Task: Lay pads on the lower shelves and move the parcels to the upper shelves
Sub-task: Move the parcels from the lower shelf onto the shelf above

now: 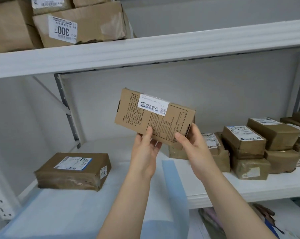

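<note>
Read "300", upside down, on the white label of a cardboard box on the upper shelf. Made out "买低价大牌正品" and "扫码进入百亿补贴" beside a QR code on the sticker of the tilted carton. Could not read the other labels.

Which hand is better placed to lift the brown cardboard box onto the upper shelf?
Probably the right. The right hand grips the brown cardboard box nearer the bare stretch of the white upper shelf; above and left of the left hand, taped cardboard parcels fill it.
</note>
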